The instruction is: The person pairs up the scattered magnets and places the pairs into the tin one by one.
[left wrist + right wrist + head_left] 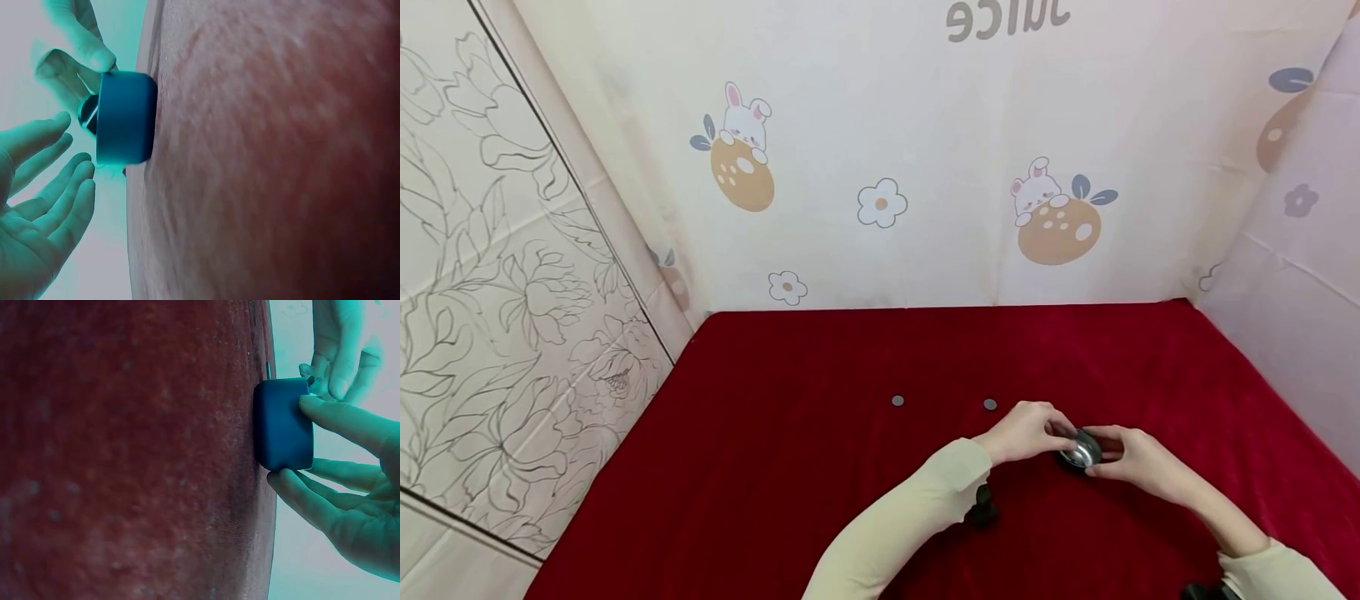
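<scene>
A small dark round container (1086, 455) with a shiny inside stands on the red cloth. My right hand (1141, 461) grips its right side; in the right wrist view the thumb lies near the rim and fingers touch lower down the wall. From the left, my left hand (1022, 431) reaches over the mouth. The left wrist view shows this left hand (47, 219) with fingers spread and apart from the wall. A dark round piece (88, 115) with a bright streak shows at the mouth; I cannot tell what it is.
Two small grey discs (898, 401), like coins, lie apart on the red cloth (760, 467), left of and beyond the hands. A patterned cloth wall (940, 250) rises behind the table, with side walls left and right.
</scene>
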### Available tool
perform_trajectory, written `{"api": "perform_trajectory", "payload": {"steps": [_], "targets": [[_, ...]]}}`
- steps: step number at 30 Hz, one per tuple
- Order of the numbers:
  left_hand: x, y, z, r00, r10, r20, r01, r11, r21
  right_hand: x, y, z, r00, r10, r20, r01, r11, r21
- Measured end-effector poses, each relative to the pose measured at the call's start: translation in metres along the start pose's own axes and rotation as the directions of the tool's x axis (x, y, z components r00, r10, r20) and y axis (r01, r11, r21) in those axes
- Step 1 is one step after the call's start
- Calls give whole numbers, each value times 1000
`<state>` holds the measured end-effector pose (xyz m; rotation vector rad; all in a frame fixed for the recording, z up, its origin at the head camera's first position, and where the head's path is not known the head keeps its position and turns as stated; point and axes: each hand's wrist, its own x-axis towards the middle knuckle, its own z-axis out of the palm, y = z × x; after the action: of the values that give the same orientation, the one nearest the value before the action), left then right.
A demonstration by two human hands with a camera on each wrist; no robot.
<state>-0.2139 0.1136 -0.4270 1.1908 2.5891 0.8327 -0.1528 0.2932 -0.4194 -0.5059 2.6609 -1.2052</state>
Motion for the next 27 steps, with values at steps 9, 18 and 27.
{"api": "perform_trajectory", "payload": {"steps": [9,18,27], "targets": [[-11,-16,-9,1000,-5,-29,4,999,-32,0,-8,-6,999,-35,-5,34,997,-65],[-20,-32,-19,998,-21,-54,18,998,-54,10,-18,-8,996,-91,-20,87,985,-148],[-38,-46,-33,995,-79,-67,72,992,-101,28,-32,-3,991,-119,-69,104,977,-188]]}}
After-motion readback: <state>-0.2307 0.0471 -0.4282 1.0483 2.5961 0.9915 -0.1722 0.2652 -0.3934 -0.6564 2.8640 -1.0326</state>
